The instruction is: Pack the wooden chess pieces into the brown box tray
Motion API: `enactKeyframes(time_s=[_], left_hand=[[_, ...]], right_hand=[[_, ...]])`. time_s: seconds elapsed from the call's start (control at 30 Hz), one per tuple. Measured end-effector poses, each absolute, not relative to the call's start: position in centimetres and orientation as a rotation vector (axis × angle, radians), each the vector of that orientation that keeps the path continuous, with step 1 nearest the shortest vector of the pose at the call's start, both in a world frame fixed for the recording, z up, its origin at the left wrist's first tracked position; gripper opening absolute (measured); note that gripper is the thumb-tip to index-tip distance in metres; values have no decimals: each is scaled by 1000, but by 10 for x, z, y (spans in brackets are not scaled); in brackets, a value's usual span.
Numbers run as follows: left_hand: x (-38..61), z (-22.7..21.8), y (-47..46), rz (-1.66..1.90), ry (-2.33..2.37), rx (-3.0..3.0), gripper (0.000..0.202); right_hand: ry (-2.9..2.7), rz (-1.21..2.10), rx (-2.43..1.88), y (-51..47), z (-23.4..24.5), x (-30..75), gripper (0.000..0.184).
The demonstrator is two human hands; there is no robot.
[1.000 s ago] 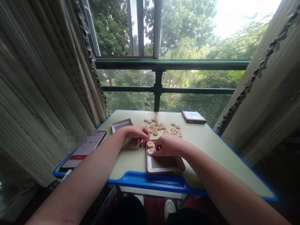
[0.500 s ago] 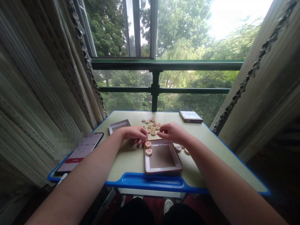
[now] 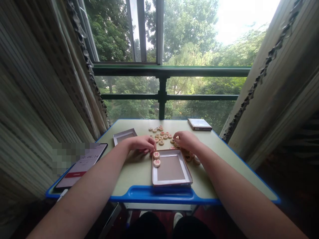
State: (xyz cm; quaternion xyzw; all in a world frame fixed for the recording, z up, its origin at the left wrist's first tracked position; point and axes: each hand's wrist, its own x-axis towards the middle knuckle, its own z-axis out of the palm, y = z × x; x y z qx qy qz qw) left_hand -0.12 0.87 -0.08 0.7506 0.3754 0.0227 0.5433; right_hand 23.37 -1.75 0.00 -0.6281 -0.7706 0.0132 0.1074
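Observation:
A shallow brown tray with a pale rim lies near the desk's front edge, with two round wooden chess pieces stacked along its left side. My left hand rests with curled fingers against the tray's far left corner. My right hand reaches just beyond the tray's far edge, fingers bent down onto loose chess pieces scattered there. What the fingertips grip is hidden.
A phone with a timer lies at the desk's left edge. A grey box lid sits at the back left and a closed box at the back right. Curtains hang on both sides; a window railing lies beyond.
My right hand left the tray's left side and moved away to the loose pieces beyond the tray. My left hand stayed at the tray's corner. The view drifted slightly.

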Motion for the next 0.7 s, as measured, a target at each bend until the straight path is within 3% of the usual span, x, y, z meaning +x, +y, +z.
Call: enactKeyframes(time_s=[0.13,0.3,0.4,0.7], left_hand=[[3,-2,7,136,958,1787,22],[15,-10,8,741,1186,2059,25],[17,-14,13,928,1260,2353,21],[6,-18,20,700,1172,2781,35]], right_hand=[[-2248,5,-1754,-16,-2,233,27],[-2319,-70,-1607,-16,-4,232,26],[-2355,-26,-1588,-15,-7,230,26],[-2437,35,-1458,-26,-4,217,29]])
